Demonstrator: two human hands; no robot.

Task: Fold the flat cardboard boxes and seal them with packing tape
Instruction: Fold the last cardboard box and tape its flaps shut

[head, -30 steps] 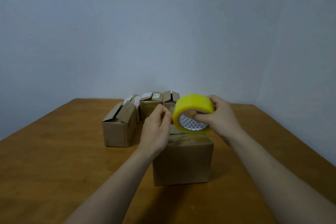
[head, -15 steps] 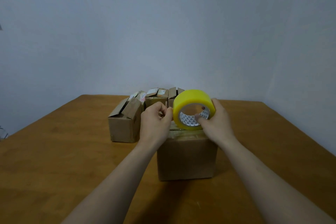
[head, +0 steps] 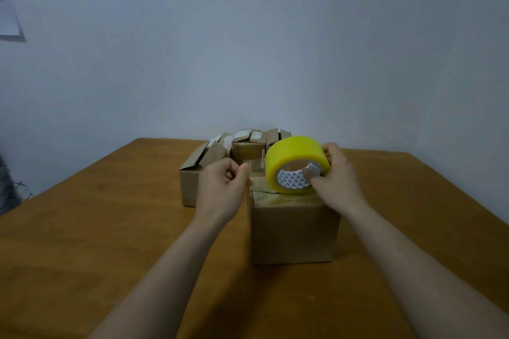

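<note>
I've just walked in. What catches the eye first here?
The bright yellow tape roll, gripped by the right hand at the top of the nearest cardboard box, mid-way across the wooden table. Beside it the left hand pinches what looks like the tape's free end. Behind them stands a cluster of boxes with raised flaps.

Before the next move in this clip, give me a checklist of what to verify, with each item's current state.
1. Right hand grips the tape roll: ok.
2. Left hand pinches the tape strip pulled from the roll: ok, faintly visible.
3. Roll sits over the near box: ok.
4. Near box's top flaps folded shut: ok.
5. Its top seam fully taped: cannot tell.
6. Rear boxes sealed: not ok, flaps stand open.
</note>
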